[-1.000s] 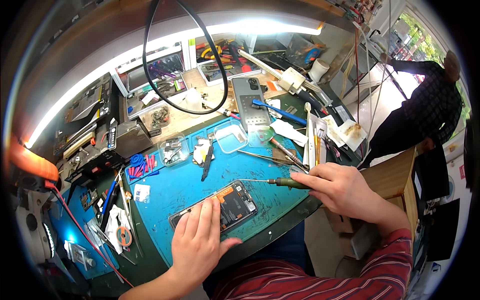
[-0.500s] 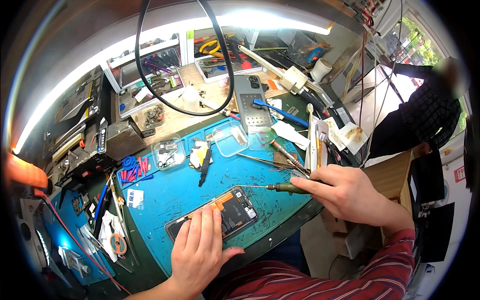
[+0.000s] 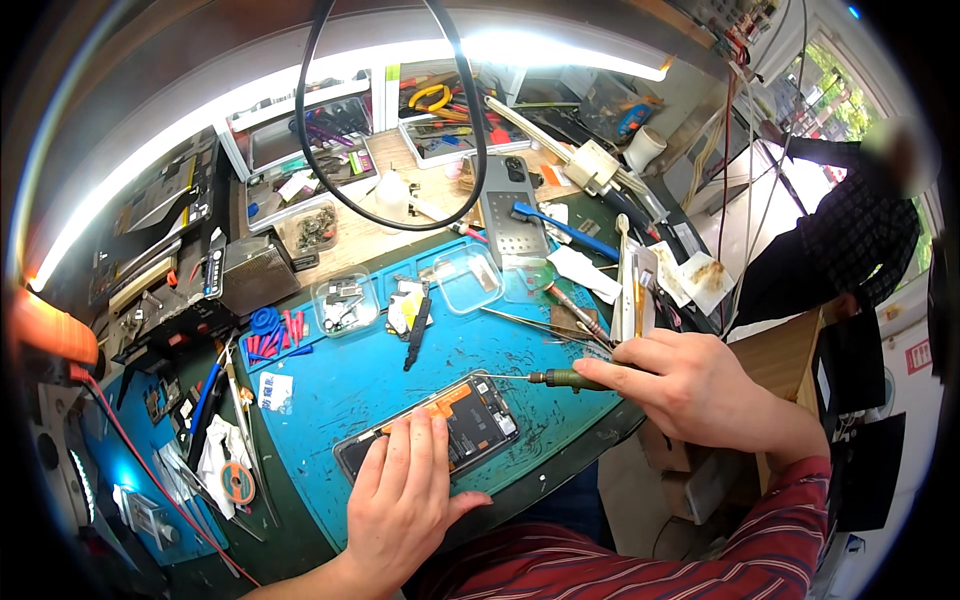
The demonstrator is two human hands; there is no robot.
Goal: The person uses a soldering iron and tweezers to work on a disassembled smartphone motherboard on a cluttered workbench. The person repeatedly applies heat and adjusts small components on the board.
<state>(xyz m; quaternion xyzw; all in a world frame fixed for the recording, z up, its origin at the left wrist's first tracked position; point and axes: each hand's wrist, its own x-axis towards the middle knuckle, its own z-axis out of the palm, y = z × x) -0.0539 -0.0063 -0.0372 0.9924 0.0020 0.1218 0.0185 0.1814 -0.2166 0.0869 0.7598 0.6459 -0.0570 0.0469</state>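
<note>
On the blue work mat (image 3: 350,385) lies an opened smartphone (image 3: 478,425), its dark battery and orange flex cable exposed. My left hand (image 3: 405,485) rests with its fingers stretched flat across the phone's lower left part, covering that area. To the right, my right hand (image 3: 700,385) grips the green handle of a thin metal pick (image 3: 562,379). The pick's slender shaft reaches left, and its bent tip is at the phone's top edge. Whether the tip touches the frame or sits just inside it, I cannot tell.
Beyond the phone stand a clear box of small parts (image 3: 345,302) and an empty clear box (image 3: 468,278). A grey phone back cover (image 3: 513,205), a blue brush (image 3: 565,232) and tweezers (image 3: 540,322) lie farther back. A black cable loop (image 3: 478,150) hangs overhead. Another person (image 3: 835,225) stands at right.
The view has shifted slightly, so the bench appears a little farther right. The pick has moved slightly left relative to the phone. My left hand stays on the phone.
</note>
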